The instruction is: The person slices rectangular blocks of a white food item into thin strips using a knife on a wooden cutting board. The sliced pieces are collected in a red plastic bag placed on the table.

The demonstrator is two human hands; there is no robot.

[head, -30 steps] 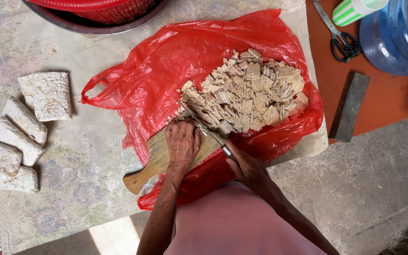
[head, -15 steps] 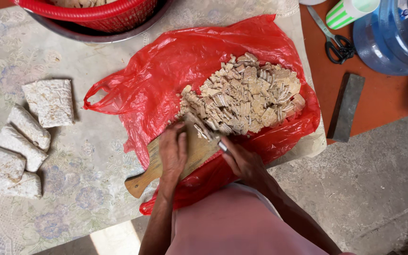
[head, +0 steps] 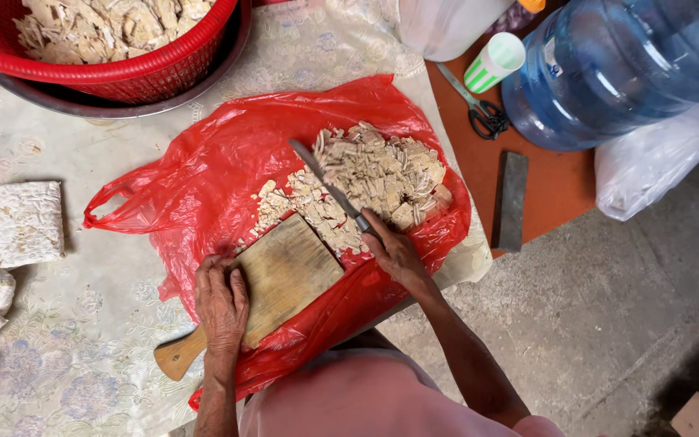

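Two hands are at work over a red plastic bag [head: 204, 186] spread on a patterned tablecloth [head: 82, 316]. Largest item in view is the blue water jug [head: 616, 65] at the far right, lying on an orange surface; next a red basket [head: 115, 40] of pale cut pieces at the top left, sitting inside a metal basin [head: 212, 77]. On the bag lies a heap of chopped pale pieces [head: 374, 174], spreading down to the far edge of my wooden cutting board [head: 289, 271]. The board rests tilted on the bag, its handle pointing toward the near left. My left hand [head: 222, 306] lies flat and open on the board's left edge, fingers spread, pressing down and gripping nothing. My right hand [head: 394, 251] is closed around the handle of a knife [head: 329, 188], whose blade lies across the heap, tip pointing up-left. Whole pale blocks [head: 14, 222] sit well apart at the left edge. A dark sharpening stone [head: 511, 198], scissors [head: 479, 109] and a green-striped cup [head: 495, 61] lie near the jug.
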